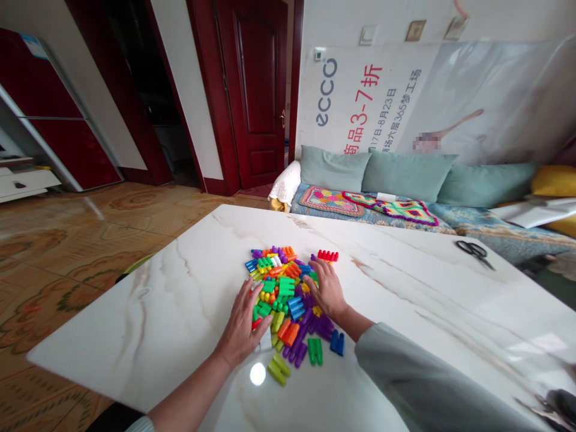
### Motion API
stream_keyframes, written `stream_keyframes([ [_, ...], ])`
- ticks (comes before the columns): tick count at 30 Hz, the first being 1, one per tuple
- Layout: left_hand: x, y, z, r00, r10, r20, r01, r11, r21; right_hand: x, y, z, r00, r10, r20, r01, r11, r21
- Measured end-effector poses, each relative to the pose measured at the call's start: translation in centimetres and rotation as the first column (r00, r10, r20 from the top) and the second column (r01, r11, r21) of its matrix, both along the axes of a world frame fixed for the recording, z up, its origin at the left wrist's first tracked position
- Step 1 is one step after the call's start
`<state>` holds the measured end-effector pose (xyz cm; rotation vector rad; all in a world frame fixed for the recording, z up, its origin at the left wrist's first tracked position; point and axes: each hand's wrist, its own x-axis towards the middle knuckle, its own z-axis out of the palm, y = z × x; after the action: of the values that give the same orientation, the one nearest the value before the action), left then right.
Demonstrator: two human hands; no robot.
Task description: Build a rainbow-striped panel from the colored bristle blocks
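A loose pile of colourful plastic building blocks [287, 287] lies on the white marbled table [180, 324]. At its left side is my left hand [243, 324], fingers stretched forward against the edge blocks. My right hand [327, 289] lies along the right side, fingers spread and touching blocks there. Neither hand grips a block that I can see; some blocks are hidden under the fingers. Near the front lie a yellow-green block [279, 368], a green block [315, 351] and a blue block [337, 342]. Beyond my right hand sits a red block [328, 255].
Black scissors [474, 252] rest near the table's far right edge. A dark object [560, 405] is partly visible at the lower right corner. Behind the table stands a sofa with green cushions [407, 174]. A red door [258, 96] and a red fridge [58, 120] are further back.
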<state>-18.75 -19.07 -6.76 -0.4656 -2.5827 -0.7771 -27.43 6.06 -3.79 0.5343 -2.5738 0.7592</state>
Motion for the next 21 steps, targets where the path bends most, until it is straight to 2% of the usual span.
stream_keyframes([
  [2,0.0,0.0,-0.1,1.000,0.001,-0.006,-0.001,1.000,-0.002,-0.9,-0.3,-0.2,0.997,-0.066,0.034,0.063,0.996,0.060],
  [3,-0.1,0.0,-0.1,1.000,0.000,-0.010,0.000,1.000,-0.004,-1.1,-0.4,-0.3,0.997,-0.055,0.057,0.051,0.996,0.079],
  [7,-0.1,-0.1,-0.2,1.000,-0.004,-0.004,0.004,1.000,-0.013,-1.1,-1.0,-0.1,0.977,0.201,0.068,-0.203,0.979,0.028],
  [8,-0.1,-0.1,-0.2,1.000,-0.005,-0.001,0.005,1.000,-0.012,-1.0,-1.0,0.0,0.973,0.229,0.040,-0.229,0.973,0.006],
  [10,-0.1,0.0,-0.1,1.000,-0.007,0.005,0.007,1.000,-0.012,-1.1,-0.9,0.2,0.987,0.162,-0.012,-0.162,0.987,0.000],
  [13,-0.1,0.0,0.0,1.000,-0.006,0.013,0.006,1.000,-0.014,-1.5,-0.8,0.1,0.997,-0.072,0.010,0.070,0.994,0.081],
  [14,-0.1,0.0,0.0,1.000,-0.004,0.015,0.005,1.000,-0.015,-1.7,-0.8,0.0,0.993,-0.114,0.038,0.109,0.987,0.115],
  [16,-0.1,0.0,0.1,1.000,-0.003,0.015,0.003,1.000,-0.010,-1.8,-0.8,-0.2,0.992,-0.078,0.098,0.063,0.987,0.149],
  [19,-0.1,0.0,0.0,1.000,-0.004,0.016,0.004,1.000,-0.003,-1.7,-0.6,-0.3,0.988,0.102,0.112,-0.113,0.989,0.098],
  [21,-0.1,0.0,0.0,1.000,-0.005,0.020,0.005,1.000,-0.006,-1.7,-0.1,-0.3,0.994,0.093,0.063,-0.097,0.994,0.056],
])
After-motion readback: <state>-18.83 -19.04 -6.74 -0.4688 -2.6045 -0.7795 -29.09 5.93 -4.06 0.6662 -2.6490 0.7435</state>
